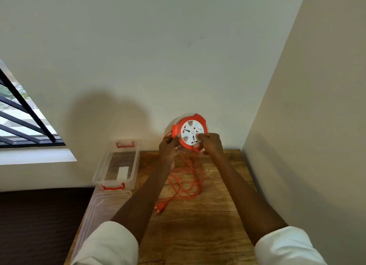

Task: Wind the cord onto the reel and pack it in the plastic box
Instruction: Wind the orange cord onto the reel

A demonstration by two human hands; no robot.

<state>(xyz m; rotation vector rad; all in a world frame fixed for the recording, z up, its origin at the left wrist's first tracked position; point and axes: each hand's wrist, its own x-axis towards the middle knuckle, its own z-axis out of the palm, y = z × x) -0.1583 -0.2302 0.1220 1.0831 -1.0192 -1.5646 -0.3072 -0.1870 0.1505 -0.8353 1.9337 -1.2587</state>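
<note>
Clear plastic box (116,165) with orange latches at left table (198,235) edge, flat clear lid (99,207) nearer. Wood tabletop grainy. Orange cord (186,181) in loose loops at centre – plug (159,207) lying nearer. Left hand (167,146) grips round orange reel (189,133) rim; right hand (211,143) closed on white socket face. Reel raised, tilted; both arms outstretched.
</note>
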